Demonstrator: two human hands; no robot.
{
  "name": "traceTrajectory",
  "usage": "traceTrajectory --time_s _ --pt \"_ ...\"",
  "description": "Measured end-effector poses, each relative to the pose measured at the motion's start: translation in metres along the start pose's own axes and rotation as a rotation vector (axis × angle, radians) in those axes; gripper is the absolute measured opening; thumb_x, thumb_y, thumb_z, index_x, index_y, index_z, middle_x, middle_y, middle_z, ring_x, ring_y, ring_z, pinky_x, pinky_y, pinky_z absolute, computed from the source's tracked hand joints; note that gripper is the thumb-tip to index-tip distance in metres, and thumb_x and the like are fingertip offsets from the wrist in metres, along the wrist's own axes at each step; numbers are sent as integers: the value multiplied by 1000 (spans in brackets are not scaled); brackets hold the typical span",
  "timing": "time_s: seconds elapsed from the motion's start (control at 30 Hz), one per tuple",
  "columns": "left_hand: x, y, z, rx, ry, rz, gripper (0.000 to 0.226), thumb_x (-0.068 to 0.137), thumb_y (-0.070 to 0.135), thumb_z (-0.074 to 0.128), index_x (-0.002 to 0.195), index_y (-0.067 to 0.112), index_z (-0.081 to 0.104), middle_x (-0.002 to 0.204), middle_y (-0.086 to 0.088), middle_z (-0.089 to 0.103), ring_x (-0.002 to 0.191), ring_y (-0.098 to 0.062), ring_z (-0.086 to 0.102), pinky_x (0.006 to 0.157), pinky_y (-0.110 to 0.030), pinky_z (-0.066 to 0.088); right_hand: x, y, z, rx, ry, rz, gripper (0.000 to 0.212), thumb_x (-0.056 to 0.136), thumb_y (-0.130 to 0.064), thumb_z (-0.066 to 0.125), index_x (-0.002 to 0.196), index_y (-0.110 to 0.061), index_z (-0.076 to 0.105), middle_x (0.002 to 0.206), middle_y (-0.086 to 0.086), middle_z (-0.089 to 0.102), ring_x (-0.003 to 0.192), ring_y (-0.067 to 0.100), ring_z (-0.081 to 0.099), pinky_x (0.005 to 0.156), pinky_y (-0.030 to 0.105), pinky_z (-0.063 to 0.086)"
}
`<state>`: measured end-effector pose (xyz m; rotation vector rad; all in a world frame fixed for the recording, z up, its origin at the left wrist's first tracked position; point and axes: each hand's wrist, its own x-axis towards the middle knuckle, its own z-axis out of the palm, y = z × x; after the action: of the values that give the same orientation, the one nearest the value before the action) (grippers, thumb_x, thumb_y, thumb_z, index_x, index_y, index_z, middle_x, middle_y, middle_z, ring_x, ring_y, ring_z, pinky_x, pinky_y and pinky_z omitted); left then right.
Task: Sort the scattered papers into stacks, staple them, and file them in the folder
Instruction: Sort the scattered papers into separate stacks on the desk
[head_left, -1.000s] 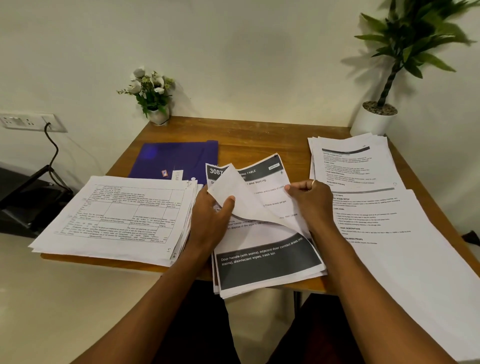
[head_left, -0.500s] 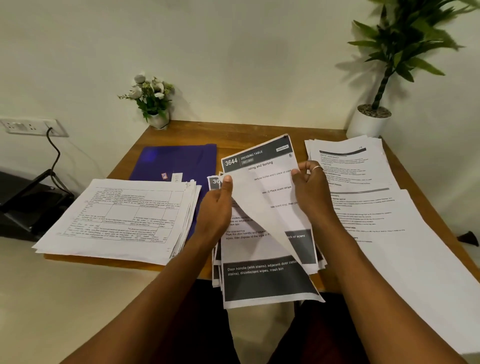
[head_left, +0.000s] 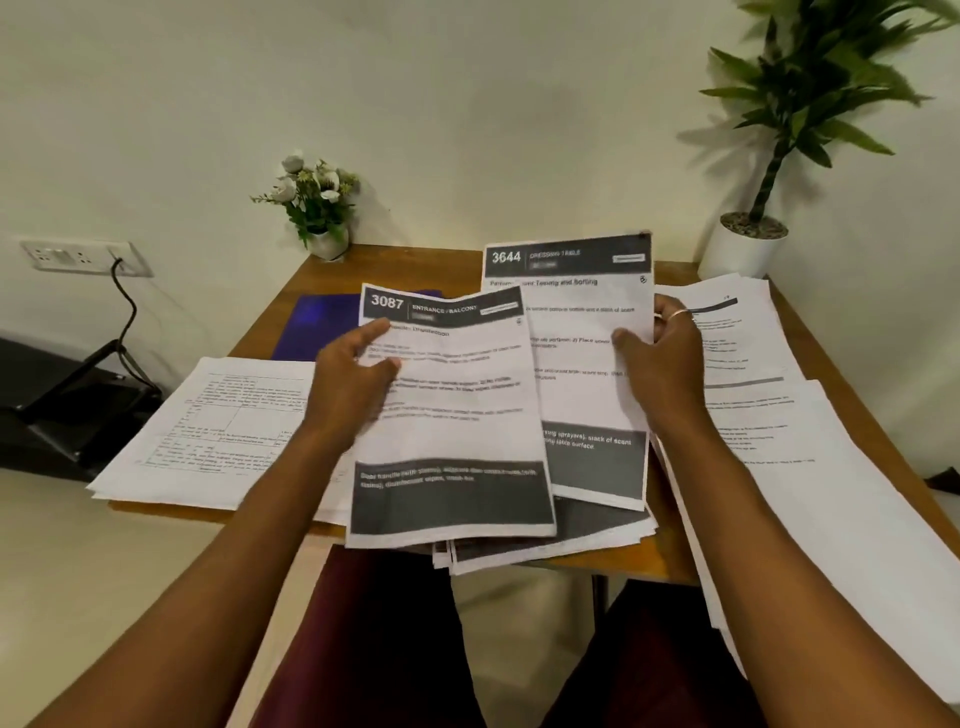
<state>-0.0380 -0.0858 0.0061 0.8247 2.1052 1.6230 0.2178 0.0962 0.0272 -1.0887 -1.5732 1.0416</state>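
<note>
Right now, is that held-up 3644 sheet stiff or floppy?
Probably floppy: the 3644 sheet seems one thin page, pinched at its right edge by the right hand. Likely very light, since a thumb and fingers carry it. The 3087 sheet in the left hand shows a wavy top edge, so either would likely droop if tilted flat.

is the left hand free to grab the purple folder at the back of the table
Probably not yet: the left hand grips the white 3087 sheet, which hides part of the purple folder. Otherwise the way looks free.
</note>
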Motion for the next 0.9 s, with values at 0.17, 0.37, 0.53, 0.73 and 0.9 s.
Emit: traceTrajectory --time_s 0.17,0.37,0.53,0.73,0.9 --pt "4 -40 -9 22 0 -40 51 96 4 67 142 22 57 132 0 62 94 -5 67 67 -16 59 4 -33 -14 170 239 -110 38 94 -13 68 129 -16 53 122 -7 63 105 4 64 74 6 51" --pt "0 -66 -4 97 17 20 45 95 7 67 136 26 63 133 4 63 114 -19 67 92 -34 59 20 -74 -34 349 481 -267 36 86 -5 69 116 -14 53 114 -7 67 102 2 69 82 17 55" --pt "3 -72 -5 85 25 26 47 92 7 69 134 28 65 130 3 67 104 -8 69 86 -31 61 23 -57 0 353 259 -135 47 84 -3 72 129 -7 56 122 5 69 106 9 70 91 27 58" --pt "-1 -75 -7 62 -27 99 16 100 28 66 110 22 76 102 7 78 92 -10 74 83 -41 62 -39 26 82 10 -279 76 34 97 -13 65 128 -22 55 126 0 68 106 13 68 85 35 61" --pt "-17 -55 -6 -47 -19 23 55 104 52 43 92 8 73 82 -5 76 73 -25 73 65 -32 55 -65 57 111 -127 -362 47 45 99 -20 64 141 -14 50 140 3 61 127 23 59 99 35 56"
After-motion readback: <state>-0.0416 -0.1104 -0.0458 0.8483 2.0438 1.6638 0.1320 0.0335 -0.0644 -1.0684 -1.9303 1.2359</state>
